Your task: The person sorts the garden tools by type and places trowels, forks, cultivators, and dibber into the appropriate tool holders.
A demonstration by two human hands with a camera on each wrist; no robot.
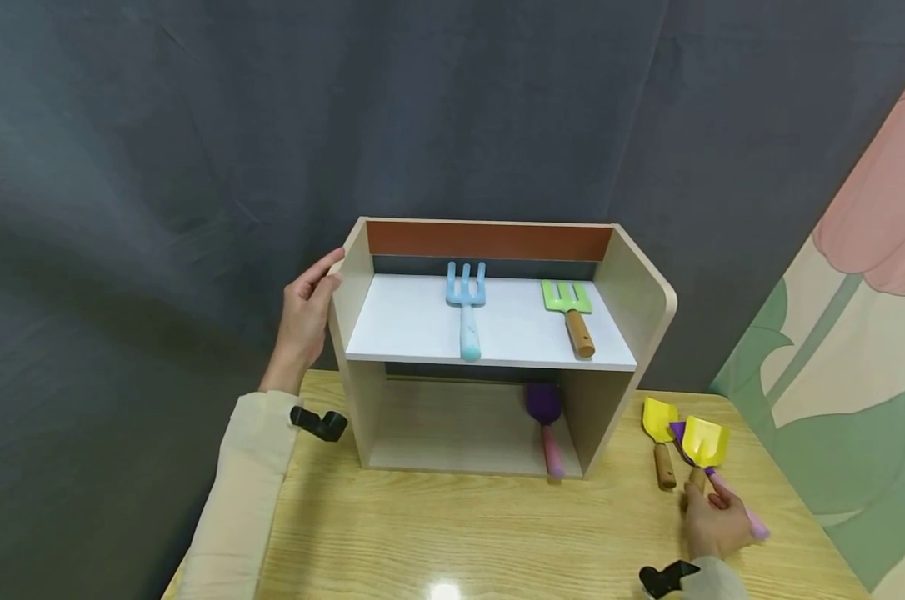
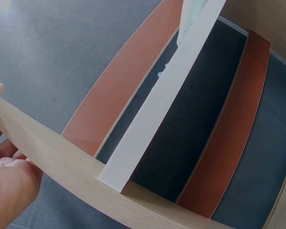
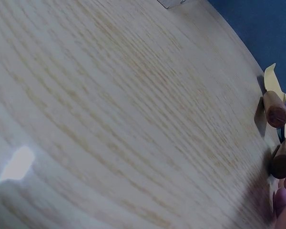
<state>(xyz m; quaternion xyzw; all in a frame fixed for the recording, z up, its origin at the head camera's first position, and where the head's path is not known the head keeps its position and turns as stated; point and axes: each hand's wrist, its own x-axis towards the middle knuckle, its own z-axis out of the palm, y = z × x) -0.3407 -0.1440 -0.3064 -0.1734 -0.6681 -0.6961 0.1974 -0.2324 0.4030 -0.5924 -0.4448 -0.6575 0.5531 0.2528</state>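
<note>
**Left hand (image 1: 302, 321) at a shelf unit (image 1: 640, 283); right hand (image 1: 715, 521) on the right yellow scoop (image 1: 706, 442)**

The left hand's fingers are extended, with index finger and thumb slightly apart, and touch the edge of the left panel (image 1: 357, 287) from outside. In the left wrist view, part of this hand shows beyond the panel. The right hand's fingers are curled about the wooden handle of the right yellow scoop, at the right of the bench (image 1: 422, 533); the right wrist view shows them only at its margin.

The right yellow scoop overlaps a purple-and-pink scoop (image 1: 756, 523), whose pale handle slants out beside the right hand. The left yellow scoop (image 1: 659, 421) lies just beside them, handle toward the viewer.

Edges and room: a strip of bench separates the shelf unit from the scoops, and a broader stretch lies before it. The rear bench edge runs close to the grey curtain (image 1: 197, 208); the right edge borders the flower-painted wall (image 1: 797, 333). On the white board (image 1: 407, 321), bare surface separates the blue fork (image 1: 466, 308) from the green fork (image 1: 578, 332). Below, the dark purple scoop (image 1: 546, 408) lies near the right panel, its pink handle reaching the front edge; floor space extends to its left.
</note>
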